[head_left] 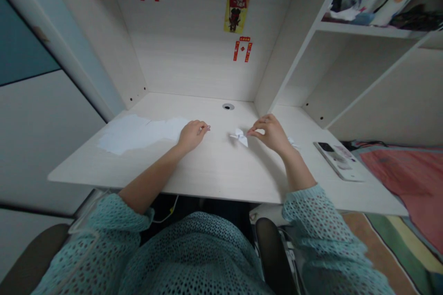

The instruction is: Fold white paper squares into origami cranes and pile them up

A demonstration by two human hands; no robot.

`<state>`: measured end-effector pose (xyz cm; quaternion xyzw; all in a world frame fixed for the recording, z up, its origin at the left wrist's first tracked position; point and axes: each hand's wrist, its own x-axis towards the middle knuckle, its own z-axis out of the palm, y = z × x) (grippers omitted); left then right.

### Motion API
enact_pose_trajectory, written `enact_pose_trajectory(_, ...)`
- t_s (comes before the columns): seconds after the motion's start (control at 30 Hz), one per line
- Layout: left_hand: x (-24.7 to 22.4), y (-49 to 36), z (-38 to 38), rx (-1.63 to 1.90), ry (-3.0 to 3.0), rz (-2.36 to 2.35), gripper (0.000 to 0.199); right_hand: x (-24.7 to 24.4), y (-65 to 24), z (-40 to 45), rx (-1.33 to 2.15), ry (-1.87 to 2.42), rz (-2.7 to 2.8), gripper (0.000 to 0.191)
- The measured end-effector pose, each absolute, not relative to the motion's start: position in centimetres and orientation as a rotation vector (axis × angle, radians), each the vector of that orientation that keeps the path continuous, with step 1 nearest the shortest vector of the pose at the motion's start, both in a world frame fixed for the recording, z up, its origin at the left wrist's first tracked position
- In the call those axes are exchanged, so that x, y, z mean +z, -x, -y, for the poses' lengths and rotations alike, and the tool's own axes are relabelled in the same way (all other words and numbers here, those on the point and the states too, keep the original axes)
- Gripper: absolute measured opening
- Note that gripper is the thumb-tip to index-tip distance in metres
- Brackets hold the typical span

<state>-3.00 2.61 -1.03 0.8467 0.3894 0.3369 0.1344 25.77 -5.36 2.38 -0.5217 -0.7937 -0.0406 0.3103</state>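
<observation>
Now: Small folded white paper figure [240,137] at the fingertips of the bare right hand [270,132]

In the head view, the paper figure, which has several pointed ends, is near the middle of a white flat desk [214,170]. The right hand comes to its right edge, with thumb and forefinger brought narrowly together; I cannot tell whether they pinch the paper or only stand just beside it. The bare left hand [192,135] is to the left of the figure and apart from it. Its fingers are bent inward, the tips close together; whether something tiny is between them, I cannot tell. Next to this hand, thin white paper sheets [131,133] lie overlapping. A white rectangular phone-like device [338,161] lies on the right part of the desk.
</observation>
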Motion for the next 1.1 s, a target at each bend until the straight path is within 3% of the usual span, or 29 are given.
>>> enact_pose_trajectory(0.23, -1.3, 2.9, -2.6, 0.93, -2.477, -1.118, 0.031, -0.2, -33.6, 10.6, -0.246, 1.616, 2.028, 0.028)
enact_pose_trajectory(0.53, -1.7, 3.0, -2.9, 0.862, -2.552, -1.168, 0.036, -2.8, -37.2, 12.4, -0.366, 1.795, 2.023, 0.025)
enact_pose_trajectory(0.9, -1.4, 2.9, -2.5, 0.816, -2.565, -1.204, 0.04, -2.5, -37.9, 12.6, -0.445, 1.869, 2.002, 0.027)
enact_pose_trajectory(1.1, -1.3, 2.9, -2.5, 0.791, -2.551, -1.249, 0.036, 2.7, -31.5, 11.5, -0.424, 1.688, 1.916, 0.029)
